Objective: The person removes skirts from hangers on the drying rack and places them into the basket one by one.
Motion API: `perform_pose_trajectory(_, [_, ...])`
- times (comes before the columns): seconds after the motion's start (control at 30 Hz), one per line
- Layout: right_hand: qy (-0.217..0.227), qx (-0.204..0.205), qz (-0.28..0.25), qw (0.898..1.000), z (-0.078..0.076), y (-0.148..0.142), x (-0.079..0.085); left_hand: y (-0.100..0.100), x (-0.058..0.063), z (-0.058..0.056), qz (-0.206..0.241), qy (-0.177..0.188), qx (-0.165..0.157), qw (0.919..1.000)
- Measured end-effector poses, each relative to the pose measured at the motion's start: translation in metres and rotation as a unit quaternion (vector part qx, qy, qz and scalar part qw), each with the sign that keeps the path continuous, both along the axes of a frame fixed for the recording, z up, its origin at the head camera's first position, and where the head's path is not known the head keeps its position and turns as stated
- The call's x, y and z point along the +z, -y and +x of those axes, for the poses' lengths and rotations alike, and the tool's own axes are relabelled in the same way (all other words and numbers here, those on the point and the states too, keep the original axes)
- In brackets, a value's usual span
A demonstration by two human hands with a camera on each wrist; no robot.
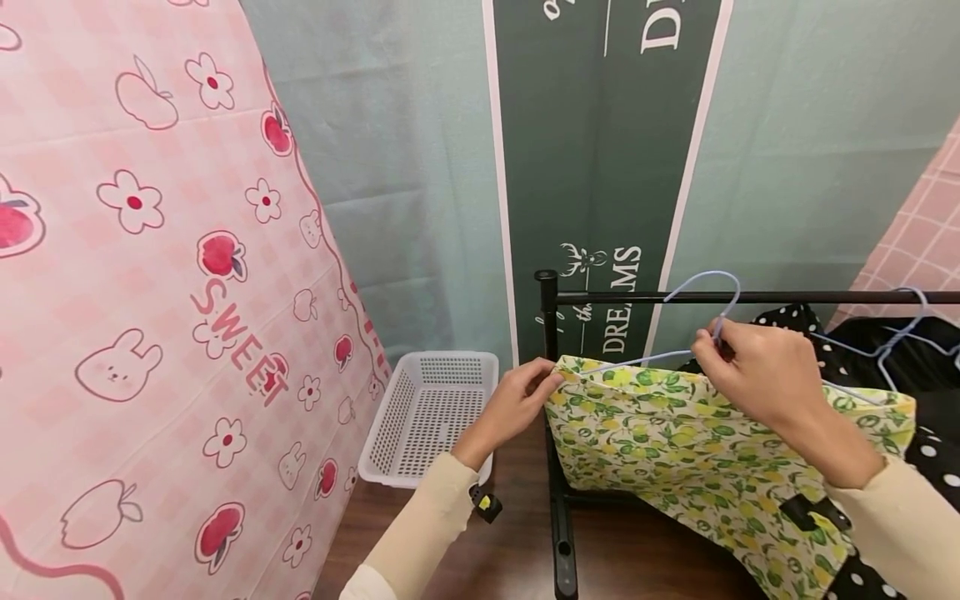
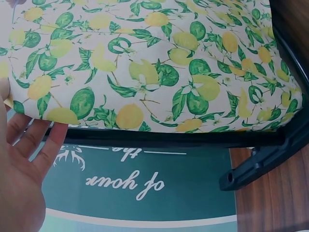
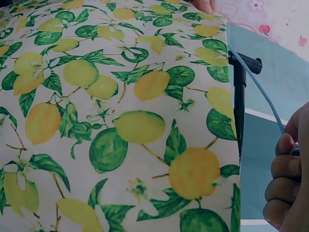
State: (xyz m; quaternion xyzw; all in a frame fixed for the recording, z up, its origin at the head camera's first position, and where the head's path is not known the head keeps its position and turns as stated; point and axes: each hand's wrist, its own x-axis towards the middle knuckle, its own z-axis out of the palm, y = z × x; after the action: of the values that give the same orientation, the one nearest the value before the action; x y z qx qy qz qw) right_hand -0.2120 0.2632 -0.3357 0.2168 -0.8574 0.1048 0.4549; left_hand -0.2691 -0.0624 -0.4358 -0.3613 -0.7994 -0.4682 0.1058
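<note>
At back, full width: greenish curtain w/ white-edged dark panel & white lettering incl. "DREAMS". On L, pink curtain w/ bunnies, fruit + "SWEET", wavy-trimmed edge slanting down to brown floor. Mid-R, black rack: rail running off R side, end post on L; open room above rail & off L of post, w/ strip of floor showing there. In front of & below rail, lemon-print cloth, top edge nearly level, L edge nr post, lower part draping down-R. Behind on R, black cloth w/ white dots. On floor L of rack, white basket, open-topped, holed base + walls in sight inside. Along cloth's top edge, blue hanger, L end at cloth's top L corner, hook up at rail height; hook-rail contact: can't tell. Farther R, 2nd hanger, same bluish tint, by rail. R hand: fingers curled, gripping hanger at base of hook. L hand: pinching cloth's top L corner btwn thumb & fingers, close by post in head view. In R wrist view, cloth's straight side edge apart from curled R fingers, hanger wire spanning gap.
</note>
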Motion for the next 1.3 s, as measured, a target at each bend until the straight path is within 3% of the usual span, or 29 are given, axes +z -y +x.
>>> perform_pose_trajectory(0.23, [0.040,0.005,-0.029,0.999,-0.004,0.003,-0.005,0.004,-0.004,-0.002,0.002,-0.024,0.021,0.9995])
perform_pose_trajectory(0.5, [0.044,0.005,-0.036,0.998,-0.010,0.005,-0.009,0.007,-0.003,-0.003,0.007,-0.025,0.040,0.9989])
perform_pose_trajectory(1.03, [0.066,0.006,-0.061,0.996,-0.014,0.011,-0.018,0.020,-0.008,-0.010,0.040,-0.055,0.041,0.9969])
perform_pose_trajectory(1.3, [0.062,0.008,-0.065,0.996,-0.016,0.011,-0.022,0.025,-0.011,-0.013,0.063,-0.070,0.024,0.9953])
